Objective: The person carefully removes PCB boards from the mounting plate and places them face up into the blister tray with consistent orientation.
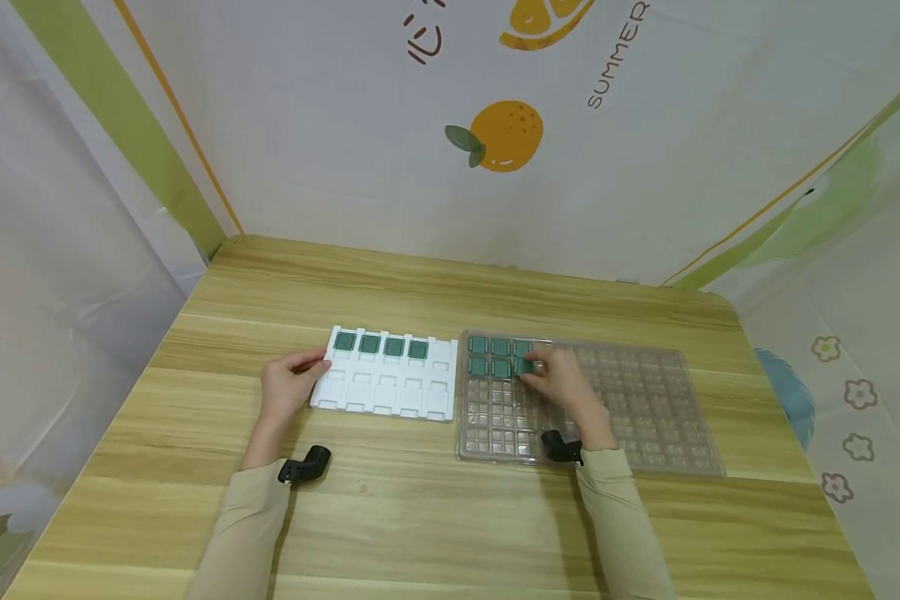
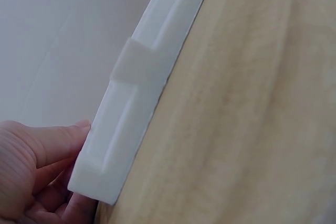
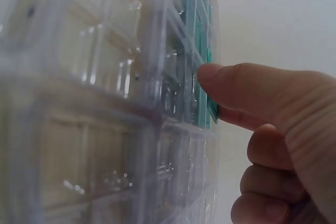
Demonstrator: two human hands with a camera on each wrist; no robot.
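My left hand grips the left edge of a white plastic tray, thumb on the near side in the left wrist view. Several square green chips fill most of the tray's far row, while its right-end pocket and near row are bare. Over the clear compartment tray, my right hand pinches a green chip between thumb and index finger, the chip tilted at its pocket. Its other fingers are curled under. More green chips lie in the clear tray's far left pockets.
Both trays lie side by side on a wooden table, the clear one at the right. A printed white curtain hangs behind the table and along both sides. Each wrist carries a black camera.
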